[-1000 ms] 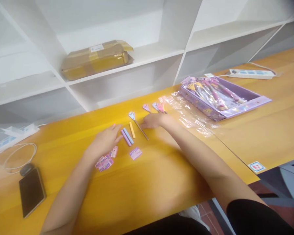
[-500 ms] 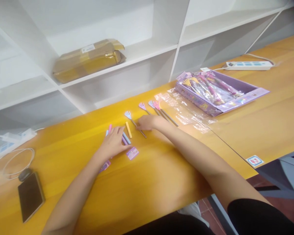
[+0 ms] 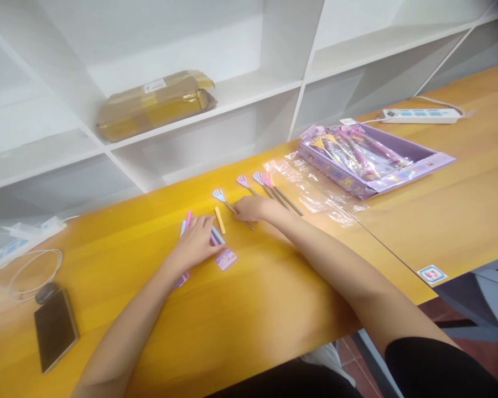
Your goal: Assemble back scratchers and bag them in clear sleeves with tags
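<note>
My left hand [image 3: 196, 241] lies over several coloured tubes, its fingers apart; pink, light blue and purple ends show around it. Beside it are a yellow tube [image 3: 219, 220] and a small purple card [image 3: 226, 258]. A second card [image 3: 182, 279] is partly under the left wrist. My right hand [image 3: 251, 209] has its fingers closed at the rod of a light blue hand-shaped scratcher [image 3: 219, 195]; its fingertips are partly hidden. Behind that hand lie a purple scratcher [image 3: 243, 181] and a pink scratcher [image 3: 267, 179], with another light blue one next to them.
A purple display box [image 3: 369, 186] with wrapped scratchers stands at the right, clear plastic wrapping [image 3: 315, 190] beside it. A phone [image 3: 56, 330] and power strip [image 3: 27, 243] are at the left. Another strip [image 3: 423, 115] lies far right. A taped package [image 3: 157, 105] rests on the shelf.
The light blue scratcher's rod end has shifted slightly right and up at my right hand. My left hand stays over the tubes. The whole view has shifted slightly.
</note>
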A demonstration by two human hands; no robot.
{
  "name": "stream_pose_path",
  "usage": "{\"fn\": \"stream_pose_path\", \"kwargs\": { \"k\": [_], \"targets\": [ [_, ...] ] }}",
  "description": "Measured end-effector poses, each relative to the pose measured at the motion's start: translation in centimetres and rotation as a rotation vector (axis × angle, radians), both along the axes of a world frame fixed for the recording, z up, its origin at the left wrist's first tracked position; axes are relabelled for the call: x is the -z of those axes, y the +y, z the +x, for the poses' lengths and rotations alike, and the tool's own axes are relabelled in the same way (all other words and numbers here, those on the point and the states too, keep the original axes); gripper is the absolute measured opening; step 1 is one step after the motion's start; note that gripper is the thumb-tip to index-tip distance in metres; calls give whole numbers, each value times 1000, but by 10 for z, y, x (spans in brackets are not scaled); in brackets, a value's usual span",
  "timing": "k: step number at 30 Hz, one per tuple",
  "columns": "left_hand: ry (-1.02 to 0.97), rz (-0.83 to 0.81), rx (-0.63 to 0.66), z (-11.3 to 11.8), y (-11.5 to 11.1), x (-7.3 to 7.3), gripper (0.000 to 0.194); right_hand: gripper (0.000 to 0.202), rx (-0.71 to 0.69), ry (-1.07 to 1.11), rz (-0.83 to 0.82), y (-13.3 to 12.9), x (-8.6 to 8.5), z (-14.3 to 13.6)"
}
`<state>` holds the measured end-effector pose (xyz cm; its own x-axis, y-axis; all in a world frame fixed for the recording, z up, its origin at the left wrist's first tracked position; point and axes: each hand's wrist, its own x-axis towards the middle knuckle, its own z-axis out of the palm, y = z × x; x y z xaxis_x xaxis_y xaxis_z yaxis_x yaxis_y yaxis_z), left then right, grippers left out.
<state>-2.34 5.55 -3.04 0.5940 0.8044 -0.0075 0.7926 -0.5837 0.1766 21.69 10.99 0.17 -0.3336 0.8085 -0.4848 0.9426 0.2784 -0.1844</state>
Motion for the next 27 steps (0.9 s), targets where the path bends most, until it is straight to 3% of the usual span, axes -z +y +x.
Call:
{"fn": "stream_pose_path", "kwargs": {
  "k": [8, 13, 16, 21, 24, 27],
  "targets": [
    [-18, -5, 21, 7, -6, -1, 74, 42, 6, -20, -1, -3, -2, -2],
    [-83, -96, 48, -9, 2, -13, 84, 43, -7, -18, -1, -2, 1, -2],
    [-83, -94, -47, -36, 16, -32, 75, 44, -11, -14, -10, -1, 1, -1],
    [-98, -71, -271, -100, 34, -84, 64, 40, -9, -33, -14, -6, -5, -1],
    [-139, 96, -534, -146, 20, -107, 58, 39, -11, -53, 7, -12, -7, -4],
    [-5, 182, -779, -197, -17, -109, 55, 42, -7, -67, 39, -16, -4, -8]
  ]
}}
